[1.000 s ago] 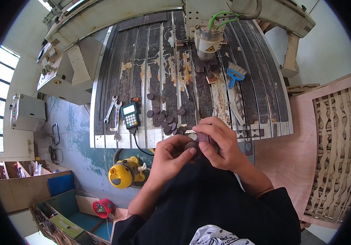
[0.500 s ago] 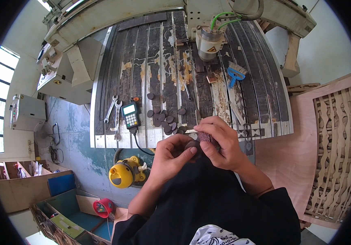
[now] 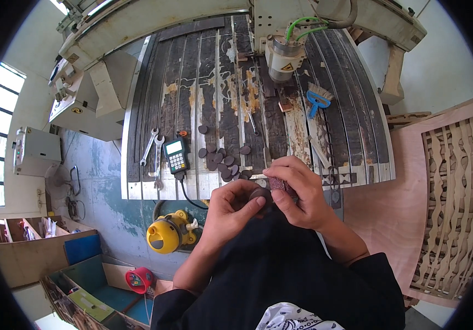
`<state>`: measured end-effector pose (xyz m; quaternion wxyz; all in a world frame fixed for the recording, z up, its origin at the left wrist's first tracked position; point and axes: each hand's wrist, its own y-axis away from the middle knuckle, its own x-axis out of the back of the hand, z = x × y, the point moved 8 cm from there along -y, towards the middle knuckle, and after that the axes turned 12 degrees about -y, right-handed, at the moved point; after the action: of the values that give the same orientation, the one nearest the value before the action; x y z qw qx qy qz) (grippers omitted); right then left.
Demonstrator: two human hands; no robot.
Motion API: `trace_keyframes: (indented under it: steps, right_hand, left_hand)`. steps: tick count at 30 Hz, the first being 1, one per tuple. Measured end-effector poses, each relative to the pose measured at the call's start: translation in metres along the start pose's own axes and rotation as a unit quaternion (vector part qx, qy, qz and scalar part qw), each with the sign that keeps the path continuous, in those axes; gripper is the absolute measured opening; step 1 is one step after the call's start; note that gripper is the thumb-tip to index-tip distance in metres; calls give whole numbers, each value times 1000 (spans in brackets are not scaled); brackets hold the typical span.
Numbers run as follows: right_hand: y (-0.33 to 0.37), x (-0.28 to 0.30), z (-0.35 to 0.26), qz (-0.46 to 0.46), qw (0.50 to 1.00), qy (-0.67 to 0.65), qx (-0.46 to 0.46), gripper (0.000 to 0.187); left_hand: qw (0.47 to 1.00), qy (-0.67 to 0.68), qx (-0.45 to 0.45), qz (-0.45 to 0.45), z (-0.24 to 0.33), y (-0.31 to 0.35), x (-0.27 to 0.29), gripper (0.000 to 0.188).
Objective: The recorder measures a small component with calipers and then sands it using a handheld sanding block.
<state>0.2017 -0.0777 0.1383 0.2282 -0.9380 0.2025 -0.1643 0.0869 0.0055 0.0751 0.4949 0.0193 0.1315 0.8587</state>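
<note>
My left hand (image 3: 230, 213) is closed, its thumb and fingers pinching a dark brown round disc (image 3: 261, 194) by the rim. Close beside it, my right hand (image 3: 305, 192) grips a reddish-brown, coarse-grained block that looks like a sanding block (image 3: 279, 185). The block is right at the disc's edge; whether they touch, I cannot tell. Both hands are over the near edge of the slotted machine bed (image 3: 214, 192). Just past my left hand lies a loose heap of similar dark discs (image 3: 228, 160), with a single disc (image 3: 203, 130) farther off.
Left of the discs are a handheld keypad controller (image 3: 176, 155) and two wrenches (image 3: 159, 157). A machine spindle (image 3: 284, 58) hangs over the bed's far side, near a blue brush (image 3: 318, 101). A yellow vacuum-like machine (image 3: 165, 235) stands on the floor. Latticed wooden panels (image 3: 451, 203) lie at right.
Both hands stay in nearly the same place. The disc's face shows slightly more between my left fingers, and the block has shifted slightly in my right hand.
</note>
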Motion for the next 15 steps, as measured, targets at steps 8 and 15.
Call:
trace_keyframes:
  steps: [8,15]
  right_hand:
    - [1,4,3,5,1000,8,-20,26]
    - [10,17,14,32,997,48,-50,23]
  left_hand:
    - [985,-137,-67,78,9,4,9,20]
    - [800,-404,-441,54,109,32,-42,19]
